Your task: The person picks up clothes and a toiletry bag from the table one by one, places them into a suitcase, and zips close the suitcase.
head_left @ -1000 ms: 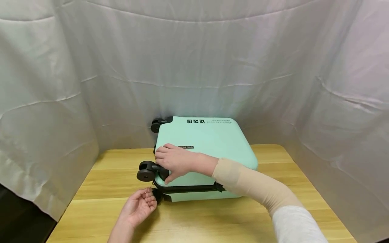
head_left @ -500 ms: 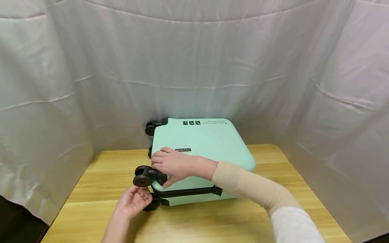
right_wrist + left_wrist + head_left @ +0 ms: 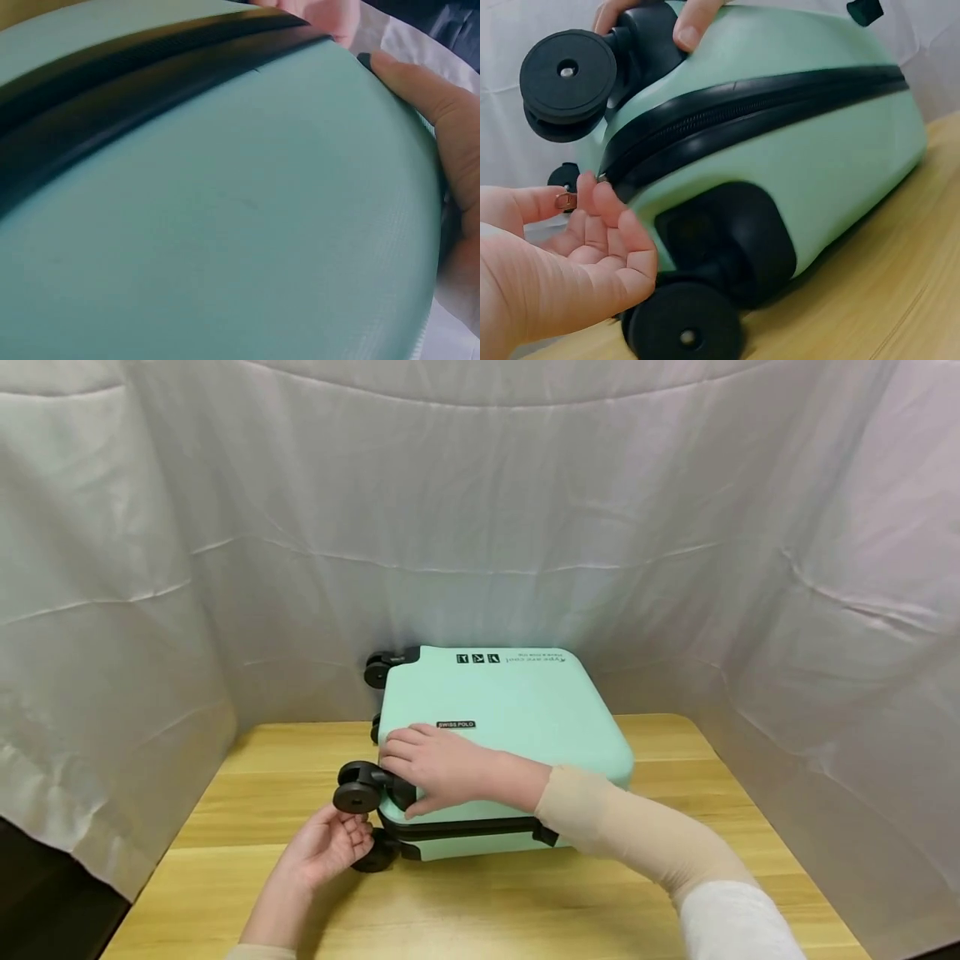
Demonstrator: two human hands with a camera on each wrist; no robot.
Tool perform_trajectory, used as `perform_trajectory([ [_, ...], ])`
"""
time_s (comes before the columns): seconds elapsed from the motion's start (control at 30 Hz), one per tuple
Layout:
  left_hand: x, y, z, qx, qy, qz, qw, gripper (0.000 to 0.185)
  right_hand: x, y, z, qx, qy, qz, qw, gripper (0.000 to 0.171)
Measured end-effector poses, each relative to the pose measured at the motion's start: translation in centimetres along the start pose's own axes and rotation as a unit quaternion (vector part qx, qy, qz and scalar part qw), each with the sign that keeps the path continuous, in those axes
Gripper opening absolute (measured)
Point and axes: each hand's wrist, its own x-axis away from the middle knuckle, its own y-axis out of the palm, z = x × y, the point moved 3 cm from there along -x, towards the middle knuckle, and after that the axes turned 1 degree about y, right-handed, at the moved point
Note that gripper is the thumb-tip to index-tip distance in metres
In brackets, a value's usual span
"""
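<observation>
Right now a mint green suitcase (image 3: 510, 727) lies flat on its side on the wooden surface (image 3: 525, 902), close to the back edge. A black zipper band (image 3: 750, 105) runs all the way around its middle. Four black wheels stick out at its left end. The near top wheel (image 3: 356, 787) hangs in the air, and the near bottom wheel (image 3: 372, 853) sits low by the surface. The two far wheels (image 3: 377, 670) are further back, near the cloth. On top of the suitcase there is a small dark label (image 3: 456, 725) and some small black print (image 3: 517, 657) at the far edge. The right hand (image 3: 431, 768) lies on the top of the suitcase at the near left corner. Its fingers curl over the edge, and its thumb presses on the black wheel holder, so its grip is on that corner. The arm wears a tan sleeve (image 3: 622, 827) with a white sleeve (image 3: 735, 927) further up. The left hand (image 3: 330, 852) is just under the top wheel and just beside the bottom wheel, with the palm turned up. In the left wrist view its thumb and first finger pinch a small metal zipper pull (image 3: 566, 200) at the corner of the zipper band, so its grip is narrow and tight on that little tab. The other fingers are loosely curled. Wrinkled white cloth (image 3: 480, 510) hangs behind the surface and on both sides of it.
</observation>
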Motion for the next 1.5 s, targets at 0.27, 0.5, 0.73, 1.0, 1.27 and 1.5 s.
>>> perform_trajectory([
  [0.27,1.7,-0.4,1.1,-0.099,0.040,0.034,0.9937,0.042,3.0,0.6,-0.5,-0.015,0.027,0.033,0.999,0.081],
  [0.5,3.1,-0.5,3.1,-0.107,0.071,0.032,0.9912,0.044,6.2,1.0,0.0,-0.023,0.040,0.065,0.997,0.080],
  [0.73,4.1,0.4,5.4,-0.113,0.103,0.024,0.9880,0.045,10.1,1.0,0.8,-0.060,0.076,0.091,0.991,0.077],
  [1.0,4.4,2.4,8.6,-0.149,0.128,-0.011,0.9804,0.047,14.0,-0.2,2.3,-0.104,0.153,0.153,0.971,0.077],
  [1.27,3.5,5.0,11.9,-0.243,0.136,-0.015,0.9603,0.044,16.4,-0.6,2.9,-0.119,0.192,0.195,0.954,0.073],
  [1.5,1.6,7.2,15.0,-0.360,0.143,-0.021,0.9216,0.033,18.0,-0.6,2.9,-0.125,0.219,0.228,0.941,0.066],
])
